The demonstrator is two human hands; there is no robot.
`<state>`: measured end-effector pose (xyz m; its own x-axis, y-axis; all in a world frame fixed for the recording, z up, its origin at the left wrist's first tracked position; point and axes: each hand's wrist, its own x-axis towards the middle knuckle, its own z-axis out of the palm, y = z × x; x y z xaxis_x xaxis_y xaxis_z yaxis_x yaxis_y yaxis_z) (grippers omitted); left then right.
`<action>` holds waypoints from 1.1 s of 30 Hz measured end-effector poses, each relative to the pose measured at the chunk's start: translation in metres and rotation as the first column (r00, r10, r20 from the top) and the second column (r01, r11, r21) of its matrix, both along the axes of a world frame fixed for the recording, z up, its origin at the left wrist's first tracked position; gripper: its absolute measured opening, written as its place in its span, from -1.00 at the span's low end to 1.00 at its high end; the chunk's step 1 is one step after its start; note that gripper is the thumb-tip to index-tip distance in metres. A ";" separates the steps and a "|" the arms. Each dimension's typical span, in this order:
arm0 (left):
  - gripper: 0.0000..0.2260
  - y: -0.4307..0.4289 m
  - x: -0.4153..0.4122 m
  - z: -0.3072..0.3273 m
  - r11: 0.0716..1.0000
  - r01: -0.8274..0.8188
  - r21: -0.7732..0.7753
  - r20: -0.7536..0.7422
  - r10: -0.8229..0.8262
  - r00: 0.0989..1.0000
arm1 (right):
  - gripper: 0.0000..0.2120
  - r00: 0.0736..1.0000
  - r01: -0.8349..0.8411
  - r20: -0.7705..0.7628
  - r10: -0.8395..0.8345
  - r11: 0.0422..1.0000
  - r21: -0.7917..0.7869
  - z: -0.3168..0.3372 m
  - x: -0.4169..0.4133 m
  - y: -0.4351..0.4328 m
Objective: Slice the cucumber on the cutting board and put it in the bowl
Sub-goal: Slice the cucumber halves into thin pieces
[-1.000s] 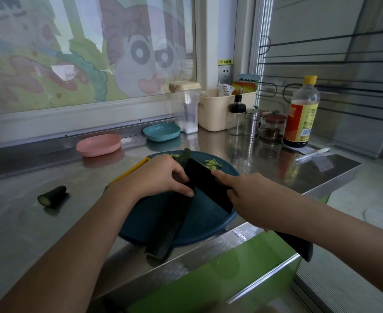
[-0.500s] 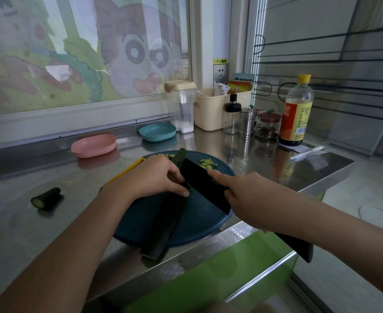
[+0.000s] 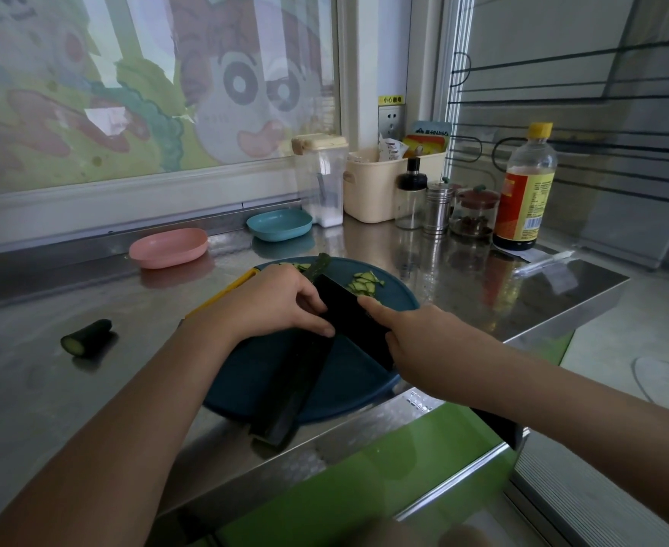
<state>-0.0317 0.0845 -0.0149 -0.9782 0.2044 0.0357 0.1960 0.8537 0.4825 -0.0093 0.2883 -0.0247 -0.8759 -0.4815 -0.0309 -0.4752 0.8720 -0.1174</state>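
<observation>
Slicing in progress. We see the cucumber [image 3: 294, 392] on the round cutting board [image 3: 350, 382], its long axis running from 7 o'clock to 1 o'clock and its near end reaching past the board's rim. The left hand [image 3: 270, 306] curls over the cucumber and pins it, with the knife [image 3: 350, 318] just at its 3 o'clock. The right hand [image 3: 418, 343] grips the knife, index finger stretched along the blade. Slices [image 3: 366, 284] lie at 1 o'clock. We judge that the uncut length lies toward 7 o'clock of both hands, the left being nearer. A pink bowl [image 3: 169, 246] and a blue bowl [image 3: 279, 225] sit at 11 and 12 o'clock.
</observation>
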 end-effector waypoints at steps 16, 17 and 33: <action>-0.56 -0.008 -0.003 0.005 0.990 0.047 -0.135 0.060 -0.039 0.997 | -0.47 0.996 0.039 0.083 -0.031 0.995 -0.096 0.025 0.017 0.013; -0.55 -0.008 -0.003 0.005 0.990 0.051 -0.134 0.058 -0.044 0.997 | -0.47 0.997 0.035 0.078 -0.028 0.996 -0.086 0.024 0.017 0.013; -0.57 -0.009 -0.006 0.001 0.990 0.075 -0.116 0.073 -0.067 0.995 | -0.46 0.997 -0.022 0.069 0.023 1.000 -0.022 0.018 0.009 0.013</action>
<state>-0.0381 0.0759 -0.0135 -0.9604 0.2721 -0.0598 0.2280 0.8909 0.3928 -0.0005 0.3011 -0.0065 -0.8611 -0.5020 -0.0809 -0.4846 0.8583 -0.1686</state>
